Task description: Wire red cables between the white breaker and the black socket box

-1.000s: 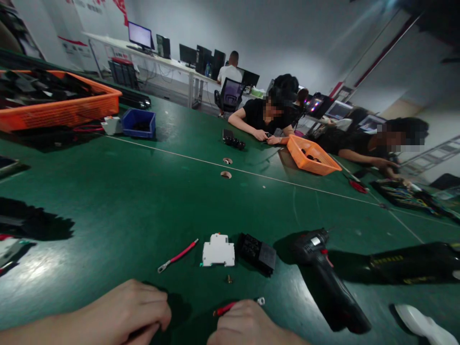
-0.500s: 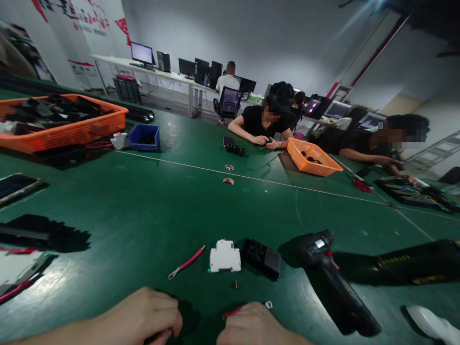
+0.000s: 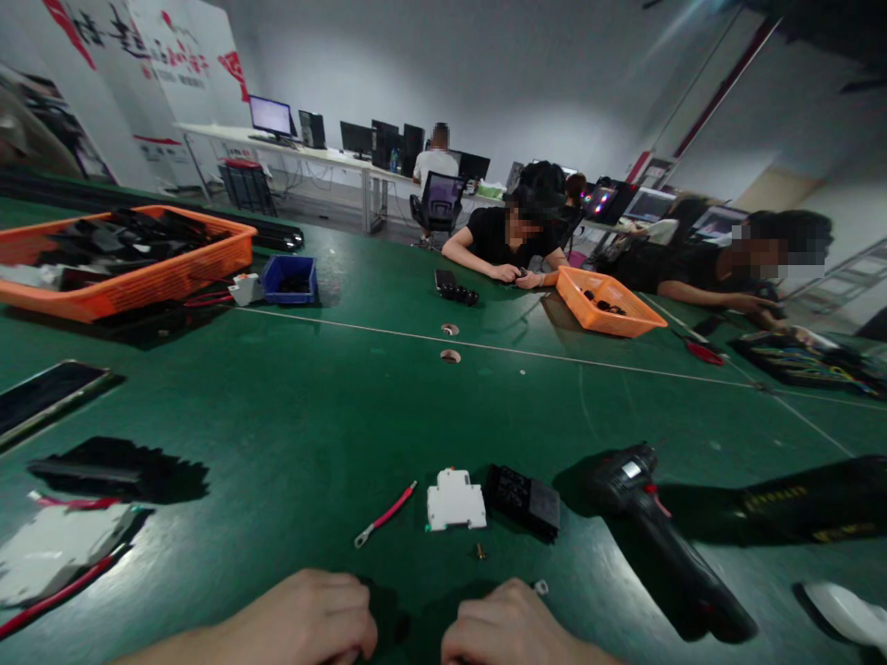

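My left hand [image 3: 320, 611] rests low at the front of the green table, fingers curled in, with nothing seen between them. Beside it, my right hand [image 3: 509, 623] is closed too, its fingertips hidden. Just past its knuckles shows a ring terminal [image 3: 540, 587]; whether the hand grips it I cannot tell. Beyond the hands lie a short red cable with a lug [image 3: 385, 514], a white circuit breaker [image 3: 455, 501], a black box-shaped part [image 3: 523, 501] and a small brass screw [image 3: 480, 551].
A cordless drill [image 3: 665, 536] lies at the right, near a dark object with yellow lettering [image 3: 818, 499]. On the left are a white device with red cables [image 3: 62, 550], a phone [image 3: 52, 397] and an orange basket [image 3: 159, 268]. Two people sit across the table beside another basket [image 3: 610, 319].
The view has shifted, so the table things appear farther right. My right hand now covers the red cable that showed behind it. The loose parts have stayed in place.
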Tool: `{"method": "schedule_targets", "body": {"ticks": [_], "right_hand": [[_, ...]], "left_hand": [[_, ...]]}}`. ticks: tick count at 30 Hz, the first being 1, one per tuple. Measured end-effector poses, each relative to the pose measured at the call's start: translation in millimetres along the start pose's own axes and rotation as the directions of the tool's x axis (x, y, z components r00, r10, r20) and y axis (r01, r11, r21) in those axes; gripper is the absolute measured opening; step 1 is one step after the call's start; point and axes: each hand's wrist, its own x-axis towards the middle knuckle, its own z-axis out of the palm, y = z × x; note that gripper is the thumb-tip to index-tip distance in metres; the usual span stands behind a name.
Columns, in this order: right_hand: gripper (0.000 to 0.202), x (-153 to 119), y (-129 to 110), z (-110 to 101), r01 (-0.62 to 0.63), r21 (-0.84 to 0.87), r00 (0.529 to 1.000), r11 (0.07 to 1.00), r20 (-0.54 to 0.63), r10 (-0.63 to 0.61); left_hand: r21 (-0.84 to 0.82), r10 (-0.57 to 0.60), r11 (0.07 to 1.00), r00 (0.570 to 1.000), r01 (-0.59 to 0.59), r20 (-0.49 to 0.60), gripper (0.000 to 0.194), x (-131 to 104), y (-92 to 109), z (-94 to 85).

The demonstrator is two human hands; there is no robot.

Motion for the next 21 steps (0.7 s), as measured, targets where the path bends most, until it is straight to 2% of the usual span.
{"method": "schedule_targets", "body": {"ticks": [8, 12, 17, 21], "right_hand": [[0.008, 0.2, -8.6, -12.1, -0.003, 0.097, 1.0, 0.995, -0.02, 0.004], [0.009, -1.8, -11.7, -13.6, 0.036, 0.06, 0.998, 0.998, -0.054, -0.033], [0.018, -7.3, -17.7, -20.6, 0.119, 0.005, 0.98, 0.993, -0.16, -0.117], [0.02, -10.6, -19.6, -26.8, 0.147, 0.012, 0.979, 0.989, -0.142, -0.144]], "left_hand": [[0.047, -0.011, 0.999, 0.998, 0.008, 0.055, 0.028, 1.0, 2.0, -0.1], [0.049, -0.023, 0.999, 0.997, 0.019, 0.078, 0.03, 2.0, 2.0, -1.3], [0.043, -0.026, 0.999, 0.996, 0.023, 0.085, 0.031, 3.8, 0.3, -0.9], [0.041, -0.021, 0.999, 0.998, 0.019, 0.06, 0.03, 3.6, 1.1, -1.9]]}}
